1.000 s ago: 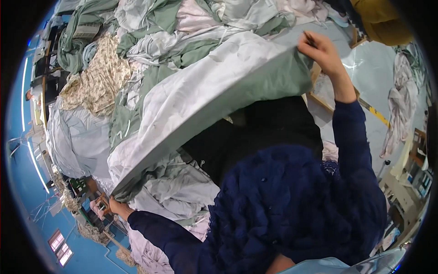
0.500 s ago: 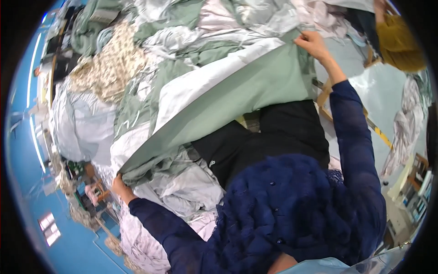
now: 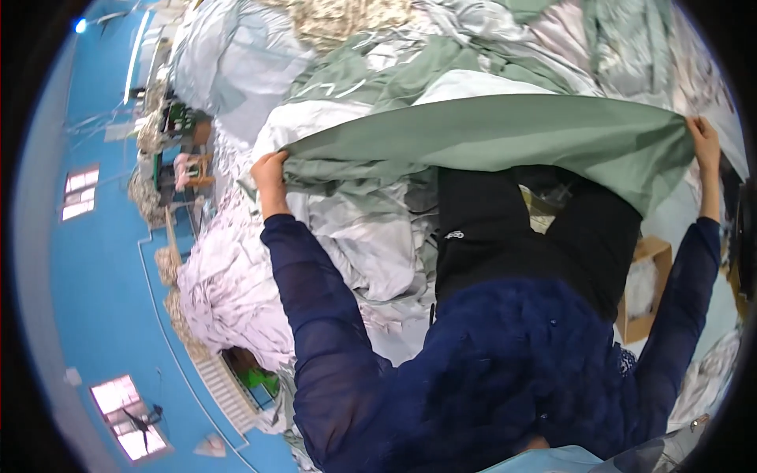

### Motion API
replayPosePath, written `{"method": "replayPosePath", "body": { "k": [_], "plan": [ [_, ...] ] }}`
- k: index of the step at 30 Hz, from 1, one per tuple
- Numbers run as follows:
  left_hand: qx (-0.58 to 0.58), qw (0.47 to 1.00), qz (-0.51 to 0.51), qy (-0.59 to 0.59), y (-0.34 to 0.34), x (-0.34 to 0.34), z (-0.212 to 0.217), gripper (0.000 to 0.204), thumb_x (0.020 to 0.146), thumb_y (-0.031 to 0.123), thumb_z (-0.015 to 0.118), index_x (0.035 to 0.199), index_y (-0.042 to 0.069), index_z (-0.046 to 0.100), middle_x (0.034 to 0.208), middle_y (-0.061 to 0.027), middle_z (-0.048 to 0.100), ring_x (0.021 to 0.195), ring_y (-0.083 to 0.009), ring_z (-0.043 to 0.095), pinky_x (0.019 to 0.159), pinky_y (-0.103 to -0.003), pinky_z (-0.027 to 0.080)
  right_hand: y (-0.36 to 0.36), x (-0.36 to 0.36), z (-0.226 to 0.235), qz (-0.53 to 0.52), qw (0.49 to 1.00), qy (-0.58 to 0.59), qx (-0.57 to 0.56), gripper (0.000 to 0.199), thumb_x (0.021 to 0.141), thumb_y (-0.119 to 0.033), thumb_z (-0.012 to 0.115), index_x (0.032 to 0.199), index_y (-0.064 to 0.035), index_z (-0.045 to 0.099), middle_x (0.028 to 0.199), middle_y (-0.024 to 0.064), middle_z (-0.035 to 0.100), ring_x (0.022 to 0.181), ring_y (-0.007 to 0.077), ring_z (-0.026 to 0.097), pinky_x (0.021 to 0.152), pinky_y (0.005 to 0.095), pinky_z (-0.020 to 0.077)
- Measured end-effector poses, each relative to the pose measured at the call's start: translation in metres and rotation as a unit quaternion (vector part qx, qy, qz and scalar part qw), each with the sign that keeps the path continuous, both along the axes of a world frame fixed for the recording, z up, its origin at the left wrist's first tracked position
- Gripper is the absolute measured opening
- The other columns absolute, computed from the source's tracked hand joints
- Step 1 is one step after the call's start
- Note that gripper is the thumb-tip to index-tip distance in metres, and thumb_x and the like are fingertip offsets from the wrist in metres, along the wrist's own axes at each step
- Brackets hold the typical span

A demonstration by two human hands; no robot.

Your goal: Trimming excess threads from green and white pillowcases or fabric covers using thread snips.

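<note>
A wide piece of sage-green fabric (image 3: 489, 130) is stretched across my lap, its far edge nearly straight between my two hands. My left hand (image 3: 270, 172) is closed on the fabric's left corner, above a heap of pale cloth. At the far right end my right hand (image 3: 704, 142) pinches the other corner, with the arm held out wide. The near edge of the fabric hangs over my black trousers (image 3: 536, 244) and droops lowest toward the right. White fabric (image 3: 481, 85) shows just beyond the green edge.
Heaped green and white cloth (image 3: 441, 59) lies beyond my lap. A pale pink pile (image 3: 236, 284) and a crumpled white-grey heap (image 3: 359, 236) are at my left. An open cardboard box (image 3: 643, 292) stands beside my right thigh, below the fabric.
The green fabric has swung from a steep diagonal to nearly level. My left hand is higher in view, my right hand farther right and lower. The whole view has turned.
</note>
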State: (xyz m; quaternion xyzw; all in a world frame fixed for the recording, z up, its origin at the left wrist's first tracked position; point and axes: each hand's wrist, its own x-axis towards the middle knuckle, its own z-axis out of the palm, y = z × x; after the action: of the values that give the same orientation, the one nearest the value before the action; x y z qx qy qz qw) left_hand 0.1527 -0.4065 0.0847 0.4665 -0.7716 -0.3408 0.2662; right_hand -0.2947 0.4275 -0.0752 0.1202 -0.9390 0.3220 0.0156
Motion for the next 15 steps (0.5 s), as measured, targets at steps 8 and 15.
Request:
{"method": "replayPosePath", "body": {
  "k": [8,15],
  "plan": [
    [0.037,0.999,0.022,0.019,0.016,0.012,0.017,0.016,0.07,0.003,0.075,0.084,-0.004,0.071,0.066,-0.0011,0.062,0.055,-0.0099,0.052,0.052,-0.025,0.039,0.012,-0.052,-0.031,0.011,1.0,0.011,-0.026,0.029,0.093,-0.029,0.063,0.094,0.0001,0.064,0.077,0.0042,0.06,0.074,0.008,0.052,0.067,0.0247,0.0416],
    [0.15,0.988,-0.03,-0.004,0.062,-0.012,0.04,0.016,0.071,0.001,0.074,0.085,-0.004,0.071,0.071,-0.0028,0.064,0.062,-0.0122,0.058,0.058,-0.026,0.045,0.054,-0.082,-0.046,-0.015,1.0,0.0,0.026,0.032,0.094,-0.032,0.058,0.097,-0.0006,0.062,0.081,0.0078,0.059,0.077,0.0166,0.054,0.07,0.0288,0.0422]
  ]
}}
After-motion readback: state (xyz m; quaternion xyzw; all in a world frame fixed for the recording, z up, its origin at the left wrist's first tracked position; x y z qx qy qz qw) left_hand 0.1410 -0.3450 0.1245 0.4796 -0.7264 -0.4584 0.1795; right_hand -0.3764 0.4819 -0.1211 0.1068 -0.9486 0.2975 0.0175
